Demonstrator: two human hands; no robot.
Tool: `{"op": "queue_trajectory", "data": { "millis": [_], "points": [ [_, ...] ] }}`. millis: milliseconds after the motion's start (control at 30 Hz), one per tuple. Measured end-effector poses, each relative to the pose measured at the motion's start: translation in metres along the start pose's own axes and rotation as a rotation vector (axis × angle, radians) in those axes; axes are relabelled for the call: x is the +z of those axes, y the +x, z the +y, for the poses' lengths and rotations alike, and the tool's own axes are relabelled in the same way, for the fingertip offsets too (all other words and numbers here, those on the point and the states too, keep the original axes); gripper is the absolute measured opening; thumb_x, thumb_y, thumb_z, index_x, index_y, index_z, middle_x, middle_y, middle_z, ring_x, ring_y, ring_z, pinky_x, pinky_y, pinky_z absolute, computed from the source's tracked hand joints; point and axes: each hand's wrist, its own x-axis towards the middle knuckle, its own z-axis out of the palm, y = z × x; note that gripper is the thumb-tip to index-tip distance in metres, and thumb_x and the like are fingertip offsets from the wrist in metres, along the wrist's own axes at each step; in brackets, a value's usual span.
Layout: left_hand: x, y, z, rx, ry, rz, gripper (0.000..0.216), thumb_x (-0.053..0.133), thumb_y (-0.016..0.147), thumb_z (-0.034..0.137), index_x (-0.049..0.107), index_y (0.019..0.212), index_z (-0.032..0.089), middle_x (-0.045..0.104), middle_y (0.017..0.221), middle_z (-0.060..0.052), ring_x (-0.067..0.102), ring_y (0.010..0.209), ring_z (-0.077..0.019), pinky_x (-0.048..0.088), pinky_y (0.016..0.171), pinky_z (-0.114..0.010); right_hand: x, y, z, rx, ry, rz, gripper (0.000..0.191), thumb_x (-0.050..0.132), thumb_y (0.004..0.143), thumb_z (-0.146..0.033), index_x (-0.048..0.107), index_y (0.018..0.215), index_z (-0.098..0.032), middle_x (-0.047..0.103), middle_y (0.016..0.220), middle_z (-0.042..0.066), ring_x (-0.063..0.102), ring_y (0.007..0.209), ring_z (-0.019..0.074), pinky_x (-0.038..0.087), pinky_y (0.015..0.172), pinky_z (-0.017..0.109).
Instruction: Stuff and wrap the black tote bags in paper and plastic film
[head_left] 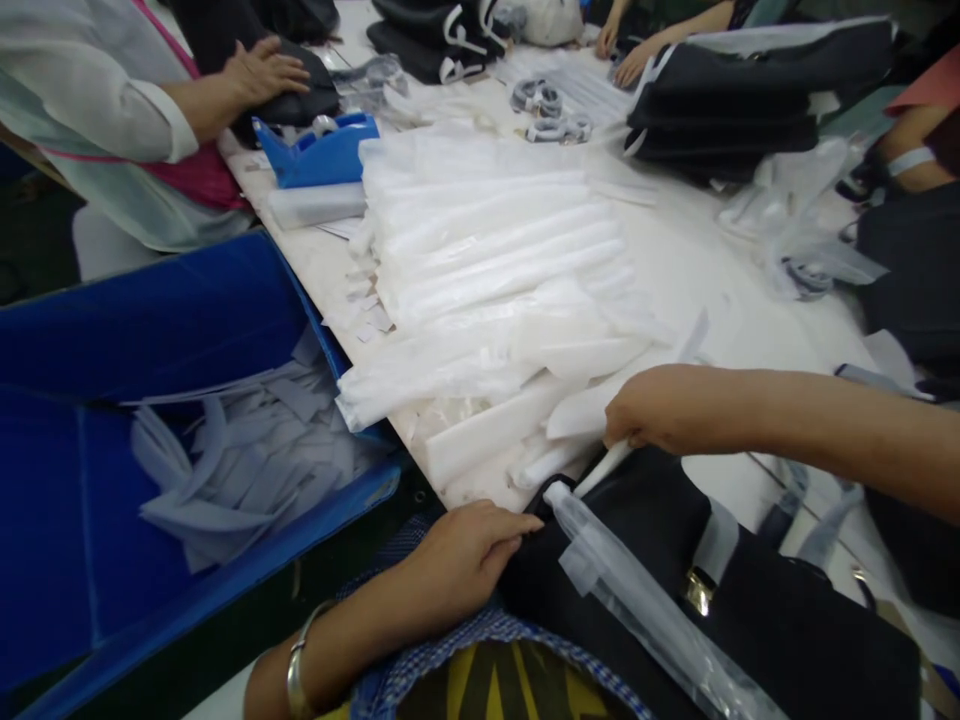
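Observation:
A black bag [795, 620] with a gold clasp [700, 592] lies before me at the lower right. Clear plastic wrap covers a long strip [645, 600], perhaps a handle or strap, running across the bag. My left hand [469, 555] pinches the bag's near left corner between thumb and fingers. Closed around the end of a white foam strip [604, 468] is my right hand [660, 408], just above the bag's top edge. The strip's lower end meets the bag by the wrapped piece; whether it goes inside I cannot tell.
Stacked white foam sleeves [495, 240] cover the table's middle. A blue tape dispenser [319, 150] stands beyond. At left, a blue bin [150, 290] holds white scraps [247, 460]. Black bags [727, 100] are piled at the back right. Co-workers' hands [262, 75] are across the table.

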Motion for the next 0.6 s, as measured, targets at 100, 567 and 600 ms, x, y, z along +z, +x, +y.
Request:
{"op": "queue_trajectory", "data": {
  "millis": [100,567,600],
  "points": [
    [-0.003,0.012,0.005,-0.042,-0.202,-0.072,0.034,0.048,0.094,0.028,0.065,0.124,0.025,0.07,0.121,-0.003,0.064,0.107,-0.0188,0.047,0.096,-0.029,0.009,0.0,-0.002,-0.068,0.175,0.047,0.025,0.061,0.072,-0.017,0.077,0.086,-0.031,0.075,0.077,0.001,0.065,0.072,0.0213,0.041,0.064,0.03],
    [0.006,0.021,0.005,-0.165,-0.571,-0.161,0.024,0.058,0.084,0.022,0.071,0.103,0.017,0.071,0.09,-0.002,0.062,0.083,-0.0143,0.046,0.076,-0.024,0.035,0.003,-0.023,-0.3,0.615,0.046,0.016,0.063,0.076,-0.023,0.078,0.083,-0.026,0.073,0.075,-0.001,0.064,0.067,0.017,0.045,0.064,0.025],
    [0.004,0.021,0.004,-0.168,-0.558,-0.163,0.023,0.055,0.086,0.022,0.071,0.102,0.017,0.07,0.088,-0.001,0.061,0.08,-0.0132,0.044,0.074,-0.023,0.039,0.006,-0.026,-0.3,0.667,0.05,0.017,0.064,0.078,-0.024,0.078,0.087,-0.025,0.074,0.079,-0.001,0.065,0.071,0.0172,0.046,0.066,0.025]
  ]
}}
